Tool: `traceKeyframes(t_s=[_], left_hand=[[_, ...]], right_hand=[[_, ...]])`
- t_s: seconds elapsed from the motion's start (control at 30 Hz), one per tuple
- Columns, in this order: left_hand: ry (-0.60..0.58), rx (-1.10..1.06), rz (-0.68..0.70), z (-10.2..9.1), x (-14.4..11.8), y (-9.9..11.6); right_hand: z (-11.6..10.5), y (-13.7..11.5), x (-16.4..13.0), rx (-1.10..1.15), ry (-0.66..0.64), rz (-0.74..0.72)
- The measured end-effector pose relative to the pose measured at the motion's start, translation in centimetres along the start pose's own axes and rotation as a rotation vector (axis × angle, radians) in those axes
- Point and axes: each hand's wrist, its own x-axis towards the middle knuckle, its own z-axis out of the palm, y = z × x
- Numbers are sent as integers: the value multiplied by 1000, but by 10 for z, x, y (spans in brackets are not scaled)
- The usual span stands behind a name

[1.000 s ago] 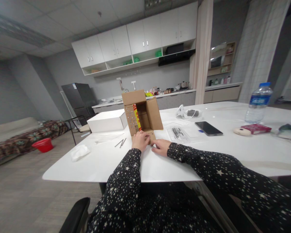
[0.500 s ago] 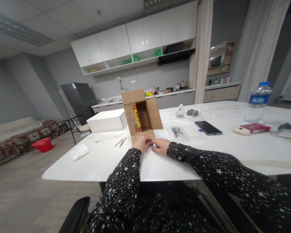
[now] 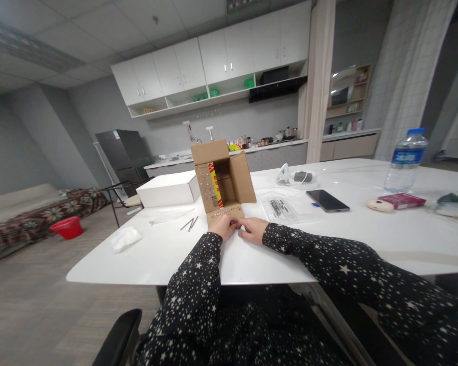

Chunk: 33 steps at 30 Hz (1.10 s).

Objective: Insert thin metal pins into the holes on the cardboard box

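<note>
An open cardboard box [image 3: 239, 180] with a yellow and red strip on it stands on the white table in front of me, its opening facing me. Small shiny bits dot its left flap [image 3: 205, 185] and its lower front flap [image 3: 229, 211]. My left hand [image 3: 223, 226] rests at the lower flap with its fingers curled together. Close against it, my right hand [image 3: 254, 230] also has its fingers closed, the tips meeting the left fingers. Whatever lies between the fingertips is too small or hidden to name. Thin metal tools [image 3: 190, 223] lie to the left of the box.
A white box [image 3: 168, 189] stands behind left, with a crumpled white tissue [image 3: 125, 239] nearer. To the right are a clear plastic bag [image 3: 280, 210], a phone [image 3: 327, 200], a dark red box [image 3: 406, 200] and a water bottle [image 3: 404, 162]. The table's front edge [image 3: 191, 283] is near me.
</note>
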Motion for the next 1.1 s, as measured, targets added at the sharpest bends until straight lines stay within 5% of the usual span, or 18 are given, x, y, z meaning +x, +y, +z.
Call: traceKeyframes(t_s=[0.87,1.1], left_hand=[[-2,-58,27,0,-3,2],[80,-70,-35,-1,-1,-3]], right_hand=[[-7,-6,-2,-37,-6,31],[-3,-3,1,-37,-27,78]])
